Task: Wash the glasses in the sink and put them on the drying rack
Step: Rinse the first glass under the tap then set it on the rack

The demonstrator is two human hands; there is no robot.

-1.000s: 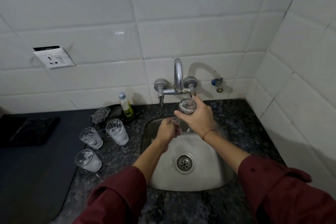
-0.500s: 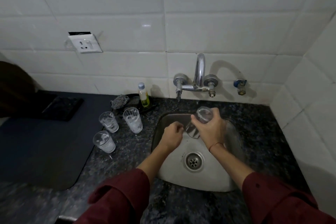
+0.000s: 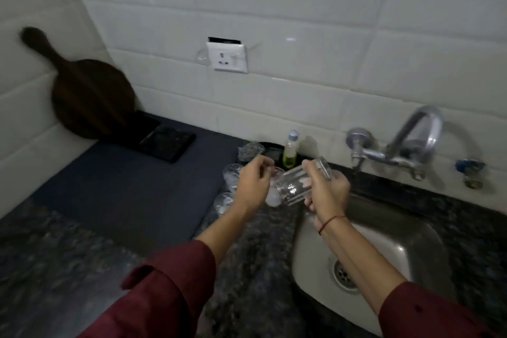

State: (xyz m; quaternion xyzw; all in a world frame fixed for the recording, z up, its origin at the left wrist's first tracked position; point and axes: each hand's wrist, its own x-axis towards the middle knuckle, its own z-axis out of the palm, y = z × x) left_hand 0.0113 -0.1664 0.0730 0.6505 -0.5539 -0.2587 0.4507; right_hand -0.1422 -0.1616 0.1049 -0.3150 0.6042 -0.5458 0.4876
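Glass (image 3: 295,185), tilted above the sink's (image 3: 411,241) left edge, is gripped round its upper end by the right hand (image 3: 326,192). Left hand (image 3: 252,185) is curled; what it holds, cannot tell. Judged wet, slippery, brittle: grip mid-wall.

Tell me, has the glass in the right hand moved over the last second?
Yes. The glass moved left, from under the faucet to beside the soap bottle, held tilted by the right hand.

A white wall socket (image 3: 227,57); far left of it leans a dark round wooden board (image 3: 90,96), and below it stands a small bottle of yellow liquid (image 3: 290,149).
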